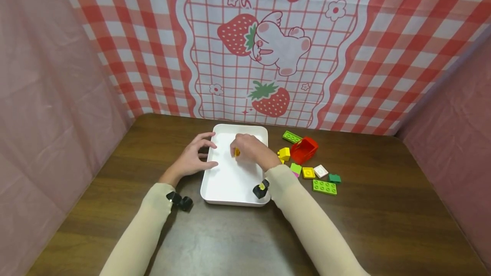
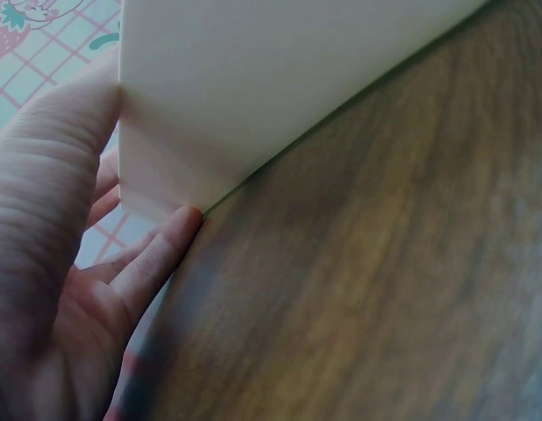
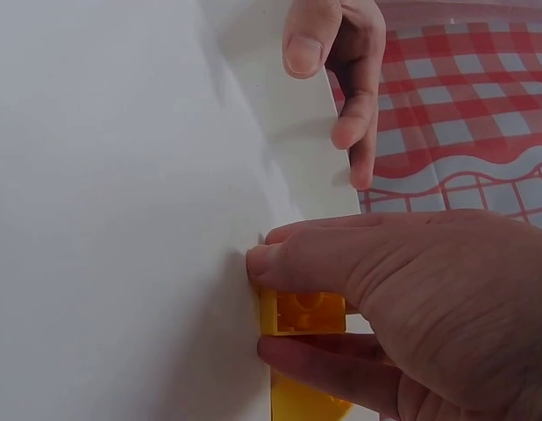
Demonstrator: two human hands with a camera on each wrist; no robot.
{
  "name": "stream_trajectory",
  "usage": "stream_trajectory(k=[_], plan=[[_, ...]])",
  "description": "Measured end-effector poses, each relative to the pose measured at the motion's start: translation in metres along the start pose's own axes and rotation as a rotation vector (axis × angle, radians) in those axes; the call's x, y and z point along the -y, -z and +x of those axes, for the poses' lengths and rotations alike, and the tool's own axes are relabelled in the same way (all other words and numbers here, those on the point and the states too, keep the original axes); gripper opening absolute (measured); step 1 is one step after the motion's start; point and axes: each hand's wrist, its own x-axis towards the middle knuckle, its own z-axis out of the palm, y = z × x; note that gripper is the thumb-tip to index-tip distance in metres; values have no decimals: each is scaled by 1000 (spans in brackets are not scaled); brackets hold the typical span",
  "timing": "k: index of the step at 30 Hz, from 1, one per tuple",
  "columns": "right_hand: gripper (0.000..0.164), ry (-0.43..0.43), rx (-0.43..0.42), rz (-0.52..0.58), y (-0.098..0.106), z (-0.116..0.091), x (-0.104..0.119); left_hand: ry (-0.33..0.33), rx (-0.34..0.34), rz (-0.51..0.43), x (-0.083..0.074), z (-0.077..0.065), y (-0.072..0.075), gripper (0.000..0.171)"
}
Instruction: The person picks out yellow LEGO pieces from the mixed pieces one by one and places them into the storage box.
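A white tray (image 1: 234, 186) lies on the wooden table in front of me. My right hand (image 1: 249, 146) reaches over it from the right and pinches a yellow toy building block (image 3: 306, 313) between thumb and fingers. The block's hollow side shows in the right wrist view, and more yellow shows below the fingers, partly hidden. At the tray's left edge is my left hand (image 1: 191, 157), its fingers spread along the rim. The left wrist view shows its fingertips (image 2: 185, 224) against the tray's outer side, low down by the table.
Right of the tray lie a red hollow piece (image 1: 304, 150), a yellow block (image 1: 284, 154), a yellow square piece (image 1: 308, 173), a white square piece (image 1: 320, 171), a dark green piece (image 1: 335, 178) and a lime studded plate (image 1: 324, 187). A checked cloth (image 1: 153, 54) hangs behind the table.
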Motion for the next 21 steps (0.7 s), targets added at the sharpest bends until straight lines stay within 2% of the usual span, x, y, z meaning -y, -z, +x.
stream_trajectory(k=[4, 21], plan=[[10, -7, 18, 0, 1, -1, 1, 8, 7, 5, -5, -1, 1, 46], [12, -31, 33, -8, 0, 0, 2, 5, 11, 6, -2, 0, 1, 46]])
